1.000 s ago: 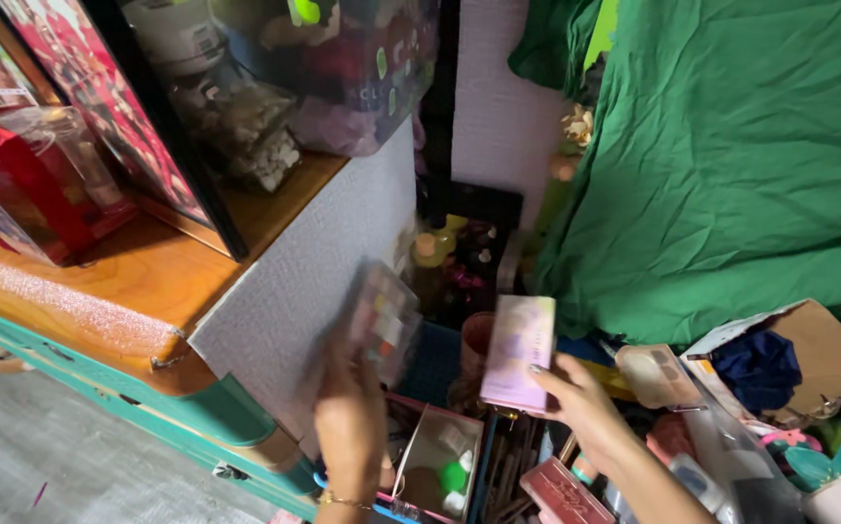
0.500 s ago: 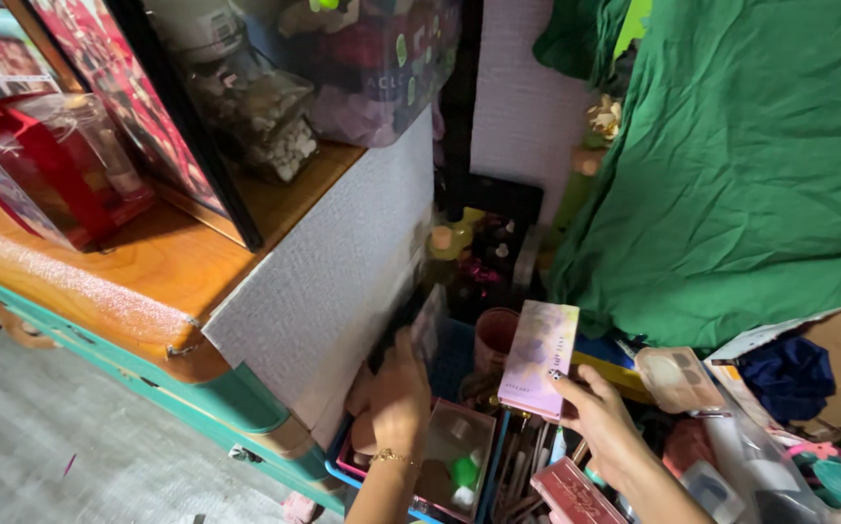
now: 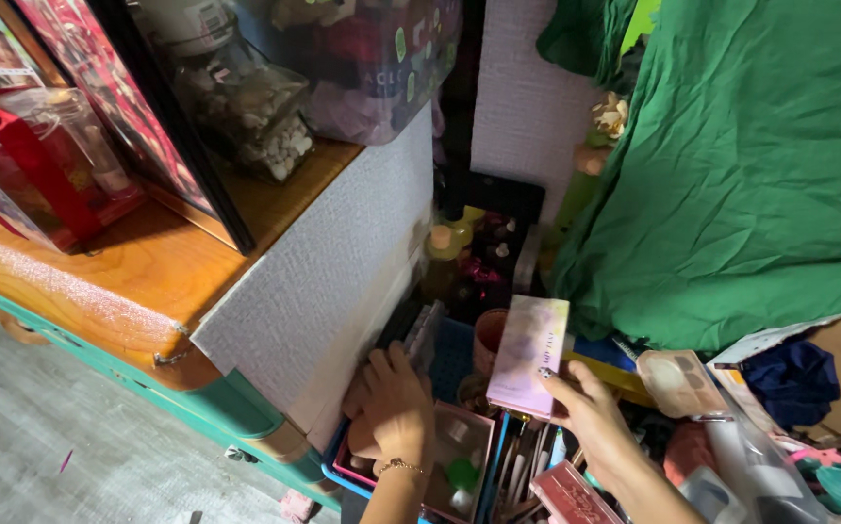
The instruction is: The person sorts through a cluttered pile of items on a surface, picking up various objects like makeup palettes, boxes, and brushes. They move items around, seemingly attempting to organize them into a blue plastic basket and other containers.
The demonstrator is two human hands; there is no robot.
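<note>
The left hand (image 3: 389, 408) has come down since a second ago: then it was raised, holding a small clear-cased palette up beside the white textured panel (image 3: 313, 291); now it is low, its fingers pressing a thin flat case (image 3: 424, 333) edge-up into the narrow gap between that panel and the blue bin (image 3: 454, 354). Whether this is the same palette cannot be told for certain, but shape and place suggest it, and the hand looks to be tucking it away rather than lifting it. The fingers are curled against the case, touching it; a full grasp cannot be made out. The right hand (image 3: 585, 412) has scarcely moved: it grasps the pink palette (image 3: 527, 355) by its lower end, thumb in front, holding it upright over the clutter near the brown cup (image 3: 489, 335). Just below the left wrist lies a pink open box (image 3: 454, 456) with a green piece and small round items in it. A red palette (image 3: 566, 495) lies at the bottom edge, under the right forearm. A compact (image 3: 677, 380) with pale powder rests to the right, near a cardboard box (image 3: 828, 359) holding dark blue cloth. Green fabric (image 3: 750, 165) hangs behind, and a wooden shelf (image 3: 139, 281) with jars tops the panel.
</note>
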